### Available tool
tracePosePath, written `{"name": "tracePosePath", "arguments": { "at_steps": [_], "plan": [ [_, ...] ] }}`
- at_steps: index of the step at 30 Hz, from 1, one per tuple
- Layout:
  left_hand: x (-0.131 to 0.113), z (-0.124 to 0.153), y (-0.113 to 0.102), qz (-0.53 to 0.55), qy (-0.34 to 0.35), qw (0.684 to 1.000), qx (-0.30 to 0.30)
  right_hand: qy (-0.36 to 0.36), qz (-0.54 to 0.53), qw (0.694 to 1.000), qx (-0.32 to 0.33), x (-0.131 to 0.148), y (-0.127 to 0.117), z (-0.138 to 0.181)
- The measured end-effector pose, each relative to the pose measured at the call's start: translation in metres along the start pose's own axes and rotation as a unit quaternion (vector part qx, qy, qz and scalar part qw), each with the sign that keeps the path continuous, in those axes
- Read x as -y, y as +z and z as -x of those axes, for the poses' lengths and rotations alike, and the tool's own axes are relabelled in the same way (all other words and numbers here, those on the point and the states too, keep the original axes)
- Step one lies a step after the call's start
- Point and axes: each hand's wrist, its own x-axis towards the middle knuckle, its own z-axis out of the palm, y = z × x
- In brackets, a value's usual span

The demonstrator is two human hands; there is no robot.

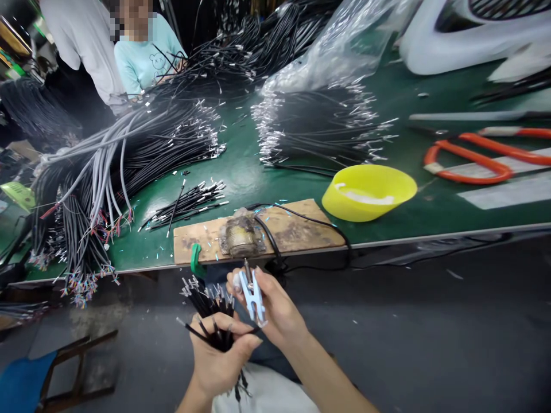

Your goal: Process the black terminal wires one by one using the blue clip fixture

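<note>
At the near edge of a green worktable (236, 150), I hold a bundle of black cables (208, 302) in my left hand (217, 358), fingers wrapped round them below their silvery tips. My right hand (276, 305) has thumb and fingers closed about a light-blue plastic clip (253, 298), just in front of a metal shaft (247, 268); whether the two join, I cannot tell from my remote view. Beyond the hands, a grimy motor-like unit (241, 236) sits on a wooden board (303, 223), a yellow bowl (365, 211) just beside the board and orange-handled scissors (471, 178) farther right. Across the table, a co-worker (148, 63) in a light-blue shirt appears near heaped black cable lengths (172, 135).
</note>
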Motion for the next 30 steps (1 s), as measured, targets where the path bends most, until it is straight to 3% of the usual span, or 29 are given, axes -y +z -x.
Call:
{"name": "tracePosePath", "arguments": {
  "at_steps": [10, 18, 24, 27, 30],
  "plan": [
    [-0.010, -0.006, 0.000, -0.006, 0.000, 1.000, 0.011, 0.057, -0.022, 0.998, -0.011, -0.006, -0.001, 0.000],
    [-0.004, -0.001, -0.002, 0.015, -0.026, 0.999, 0.023, 0.074, -0.007, 0.988, -0.138, -0.018, -0.030, 0.014],
    [0.003, 0.009, -0.003, 0.025, -0.056, 0.998, -0.007, -0.015, 0.158, 0.982, -0.101, -0.021, -0.043, 0.036],
    [0.011, 0.016, -0.002, 0.039, -0.109, 0.993, -0.006, -0.066, 0.257, 0.959, -0.099, -0.019, -0.045, 0.045],
    [0.020, 0.025, 0.000, 0.020, -0.153, 0.987, 0.039, -0.132, 0.353, 0.924, -0.062, -0.016, -0.041, 0.051]
  ]
}}
